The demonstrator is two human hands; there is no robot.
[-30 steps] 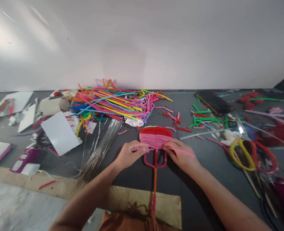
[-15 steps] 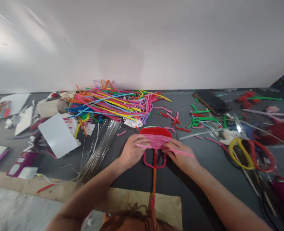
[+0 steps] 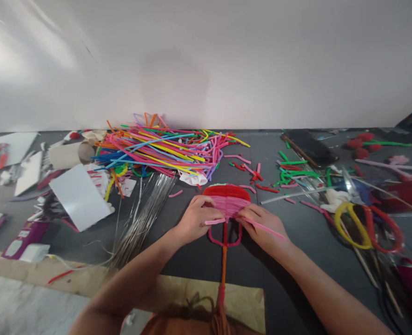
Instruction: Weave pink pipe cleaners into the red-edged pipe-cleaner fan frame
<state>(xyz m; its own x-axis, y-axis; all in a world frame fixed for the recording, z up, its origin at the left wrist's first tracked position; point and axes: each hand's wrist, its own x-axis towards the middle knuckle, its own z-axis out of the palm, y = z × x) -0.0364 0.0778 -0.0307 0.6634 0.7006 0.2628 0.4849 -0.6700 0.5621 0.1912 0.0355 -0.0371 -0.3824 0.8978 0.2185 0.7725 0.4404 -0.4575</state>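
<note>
Between my hands lies a flat pipe cleaner shape (image 3: 230, 203), red across its top and pink below. A pink loop (image 3: 240, 237) makes up its open lower part, and a stem (image 3: 224, 265) of red and orange runs down from it toward me. My left hand (image 3: 196, 217) is pinched at its left edge, on a pink pipe cleaner (image 3: 215, 222) whose short end sticks out under the fingers. At the right edge my right hand (image 3: 262, 226) pinches the same pink colour of pipe cleaner, its longer end slanting down across the fingers.
A heap of coloured pipe cleaners (image 3: 160, 149) lies at the back, beside a bundle of thin wires (image 3: 141, 218). Green, red and pink offcuts (image 3: 293, 173) are scattered right of centre. Scissors (image 3: 352, 225) and a dark phone (image 3: 310, 148) lie farther right; a white card (image 3: 80, 197) is left.
The pink pipe cleaner ends have shifted: the left one now lies lower, near the stem, and the right one slants more steeply. Both hands stay at the shape's edges.
</note>
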